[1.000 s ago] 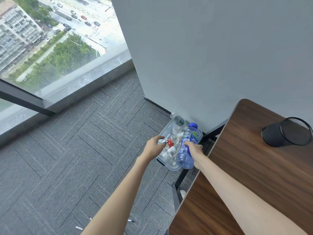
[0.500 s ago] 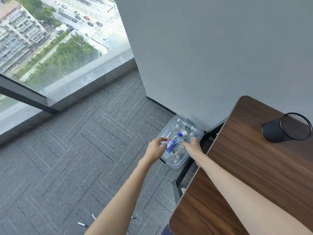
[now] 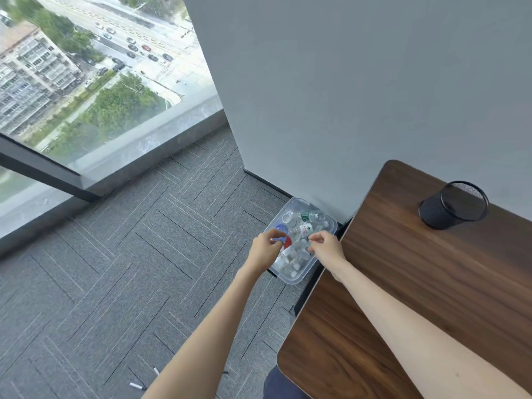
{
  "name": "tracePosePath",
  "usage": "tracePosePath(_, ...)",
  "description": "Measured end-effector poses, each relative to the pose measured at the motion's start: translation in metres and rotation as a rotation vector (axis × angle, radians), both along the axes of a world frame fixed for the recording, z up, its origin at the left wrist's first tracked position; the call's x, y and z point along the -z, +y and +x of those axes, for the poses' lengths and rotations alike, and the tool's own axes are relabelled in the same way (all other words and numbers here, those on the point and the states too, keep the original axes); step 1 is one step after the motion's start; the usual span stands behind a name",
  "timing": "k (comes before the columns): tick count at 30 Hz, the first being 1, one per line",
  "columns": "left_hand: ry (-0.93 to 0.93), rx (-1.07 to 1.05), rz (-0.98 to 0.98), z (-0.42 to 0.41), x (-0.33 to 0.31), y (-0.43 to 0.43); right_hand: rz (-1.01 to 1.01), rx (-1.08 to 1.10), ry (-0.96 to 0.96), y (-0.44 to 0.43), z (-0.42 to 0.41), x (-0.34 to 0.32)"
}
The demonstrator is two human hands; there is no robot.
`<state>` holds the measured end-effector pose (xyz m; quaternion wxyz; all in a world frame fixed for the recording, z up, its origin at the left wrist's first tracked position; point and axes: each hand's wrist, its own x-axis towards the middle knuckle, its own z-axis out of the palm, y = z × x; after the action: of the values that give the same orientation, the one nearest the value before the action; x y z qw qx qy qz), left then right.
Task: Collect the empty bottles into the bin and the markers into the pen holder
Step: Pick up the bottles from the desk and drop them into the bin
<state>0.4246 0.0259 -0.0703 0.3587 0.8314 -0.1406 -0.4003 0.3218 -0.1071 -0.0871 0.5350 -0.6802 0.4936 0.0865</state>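
A clear plastic bin [image 3: 330, 223] stands on the carpet against the wall, beside the desk, with several empty bottles [image 3: 311, 216] lying in it. The blue-capped bottle [image 3: 281, 228] rests among them at the bin's left side. My left hand [image 3: 263, 250] hovers over the bin's left rim and my right hand [image 3: 326, 246] over its right rim. Both have loosely curled, parted fingers and hold nothing. A black mesh pen holder [image 3: 453, 207] stands on the wooden desk [image 3: 417, 283] at the right. White markers [image 3: 136, 386] lie on the floor near my left elbow.
A grey wall rises right behind the bin. A floor-to-ceiling window with a low sill fills the left side. Grey carpet tiles stretch between the window and the desk. A black desk leg [image 3: 309, 286] stands next to the bin.
My right hand lowered the blue bottle into the bin and let it go. Both hands have drawn back slightly to the bin's rims with nothing in them.
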Motion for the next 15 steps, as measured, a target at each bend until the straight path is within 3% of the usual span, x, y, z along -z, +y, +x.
tracePosePath(15, -0.068, 0.071, -0.057, -0.165, -0.06, -0.057, -0.01, 0.2, -0.153, -0.049, -0.178, -0.057)
